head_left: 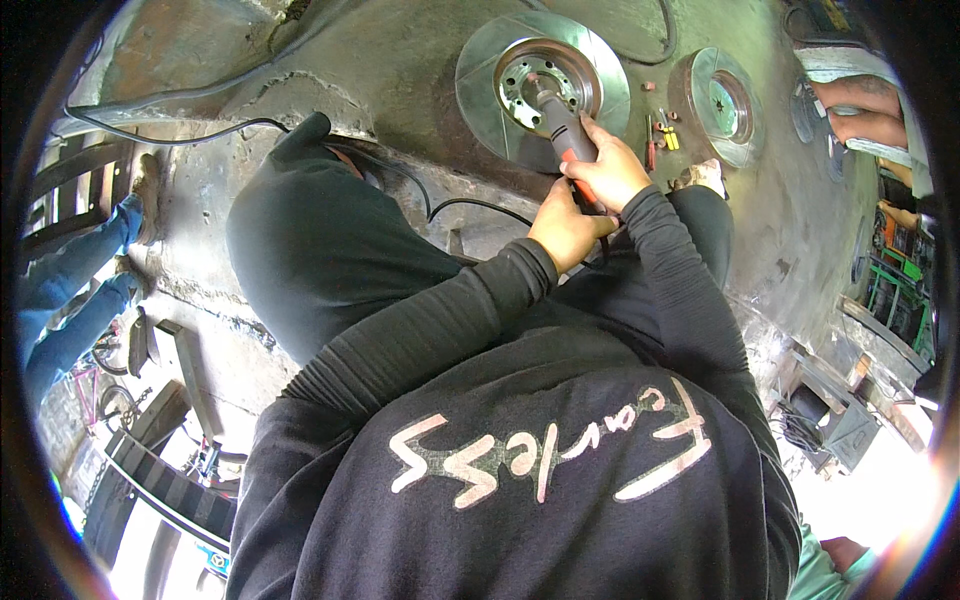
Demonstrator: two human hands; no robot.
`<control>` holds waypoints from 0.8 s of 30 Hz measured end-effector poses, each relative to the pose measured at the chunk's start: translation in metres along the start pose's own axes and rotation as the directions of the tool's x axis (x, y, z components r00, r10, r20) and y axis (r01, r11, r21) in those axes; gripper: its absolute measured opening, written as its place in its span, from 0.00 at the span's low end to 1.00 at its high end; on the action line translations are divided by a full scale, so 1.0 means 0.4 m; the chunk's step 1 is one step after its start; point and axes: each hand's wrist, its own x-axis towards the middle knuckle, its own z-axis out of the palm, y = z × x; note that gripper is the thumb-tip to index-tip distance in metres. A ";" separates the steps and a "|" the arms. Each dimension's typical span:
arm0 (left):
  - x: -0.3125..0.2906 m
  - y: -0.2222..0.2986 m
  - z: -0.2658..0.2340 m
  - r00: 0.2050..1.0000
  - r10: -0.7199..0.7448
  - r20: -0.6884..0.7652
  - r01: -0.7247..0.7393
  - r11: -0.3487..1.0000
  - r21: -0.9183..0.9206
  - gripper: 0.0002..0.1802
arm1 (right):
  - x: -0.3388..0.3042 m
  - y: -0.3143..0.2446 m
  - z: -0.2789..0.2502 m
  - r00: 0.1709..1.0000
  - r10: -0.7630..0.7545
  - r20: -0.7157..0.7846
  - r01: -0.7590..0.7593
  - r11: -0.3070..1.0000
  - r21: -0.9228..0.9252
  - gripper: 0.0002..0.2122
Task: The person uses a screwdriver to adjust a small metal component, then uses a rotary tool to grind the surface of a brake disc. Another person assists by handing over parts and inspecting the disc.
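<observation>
Both my hands are closed around a grey and red rotary tool with a black cord. My right hand wraps its middle. Nearer to me, my left hand grips its rear end, by the cord. The tool's small tip reaches over the hub of a large brake disc lying flat on the floor; whether it touches the metal I cannot tell. To the right lies a second brake disc. Several small red and yellow pieces lie between the two discs.
The black power cord runs past my left knee. A crumpled pale item rests by my right knee. Another person's jeans-clad legs are at the left, and someone's bare legs at the far right. Metal frames stand lower left.
</observation>
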 end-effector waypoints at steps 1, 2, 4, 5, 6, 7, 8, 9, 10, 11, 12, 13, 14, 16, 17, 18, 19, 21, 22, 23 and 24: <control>0.003 -0.010 0.003 1.000 -0.011 0.009 0.011 1.000 -0.005 0.29 | -0.007 0.007 0.001 1.000 -0.019 -0.011 0.019 1.000 0.018 0.40; 0.008 -0.019 0.004 1.000 -0.022 0.004 0.022 0.999 -0.027 0.28 | -0.002 0.010 0.000 0.999 -0.024 0.025 0.025 1.000 -0.019 0.40; 0.023 -0.038 0.002 0.999 -0.048 -0.008 0.047 0.997 -0.067 0.27 | 0.001 -0.011 -0.002 0.997 -0.003 0.079 0.009 0.997 -0.076 0.40; 0.035 -0.057 0.002 0.998 -0.048 -0.026 0.046 0.996 -0.073 0.26 | 0.005 -0.025 -0.001 0.994 0.009 0.107 0.002 0.995 -0.102 0.40; 0.047 -0.077 0.004 0.998 -0.049 -0.045 0.045 0.996 -0.078 0.25 | 0.008 -0.030 0.002 0.993 0.017 0.120 -0.006 0.996 -0.089 0.40; 0.050 -0.074 0.004 0.997 -0.045 -0.067 0.039 0.996 -0.085 0.23 | 0.012 -0.032 0.004 0.992 0.022 0.123 -0.013 0.997 -0.080 0.40; 0.051 -0.072 0.002 0.997 -0.050 -0.057 0.044 0.994 -0.102 0.23 | 0.017 -0.034 0.005 0.992 0.028 0.126 -0.019 0.997 -0.070 0.40; 0.053 -0.070 -0.002 0.997 -0.054 -0.047 0.048 0.992 -0.119 0.23 | 0.023 -0.034 0.007 0.991 0.034 0.129 -0.026 0.998 -0.060 0.40; 0.052 -0.064 -0.005 0.998 -0.060 -0.033 0.055 0.989 -0.136 0.22 | 0.029 -0.031 0.012 0.993 0.022 0.113 -0.015 0.997 -0.070 0.40; 0.052 -0.061 -0.007 0.997 -0.069 -0.034 0.064 0.988 -0.141 0.22 | 0.036 -0.024 0.020 0.995 0.011 0.096 -0.003 0.997 -0.081 0.40; 0.052 -0.057 -0.008 0.996 -0.078 -0.034 0.073 0.987 -0.147 0.22 | 0.039 -0.020 0.024 0.997 0.000 0.080 0.007 0.996 -0.091 0.40; 0.053 -0.056 -0.009 0.996 -0.087 -0.034 0.081 0.985 -0.154 0.21 | 0.038 -0.026 0.018 0.993 0.008 0.115 0.001 0.997 -0.079 0.40; 0.051 -0.057 -0.007 0.996 -0.068 -0.060 0.058 0.987 -0.153 0.22 | 0.036 -0.038 0.008 0.989 0.016 0.150 -0.006 0.998 -0.067 0.40; 0.044 -0.064 0.002 0.994 -0.028 -0.108 0.012 0.989 -0.150 0.26 | 0.036 -0.041 0.003 0.985 0.048 0.165 -0.043 0.998 -0.034 0.40; 0.049 -0.069 0.001 0.995 -0.018 -0.101 0.001 0.987 -0.159 0.25 | 0.038 -0.036 0.005 0.987 0.073 0.146 -0.072 0.997 -0.013 0.40; 0.057 -0.074 -0.001 0.995 -0.007 -0.095 -0.009 0.986 -0.168 0.25 | 0.039 -0.033 0.005 0.987 0.098 0.127 -0.100 0.995 0.009 0.40; 0.064 -0.084 -0.004 0.996 0.004 -0.092 -0.020 0.984 -0.176 0.25 | 0.039 -0.032 0.004 0.986 0.066 0.153 -0.064 0.998 -0.021 0.40; 0.071 -0.107 0.005 0.987 0.053 -0.152 -0.071 0.991 -0.112 0.24 | 0.040 -0.030 0.000 0.978 0.003 0.208 0.014 0.997 -0.080 0.40; 0.073 -0.115 0.009 0.981 0.079 -0.179 -0.095 0.992 -0.080 0.24 | 0.041 -0.025 0.006 0.988 -0.006 0.157 0.020 0.996 -0.090 0.40; 0.078 -0.123 0.008 0.983 0.065 -0.172 -0.085 0.990 -0.113 0.24 | 0.045 -0.015 0.016 0.994 -0.016 0.106 0.027 0.995 -0.101 0.40; 0.084 -0.130 0.008 0.985 0.051 -0.164 -0.076 0.986 -0.147 0.24 | 0.047 -0.009 0.022 0.998 -0.027 0.055 0.033 0.993 -0.112 0.41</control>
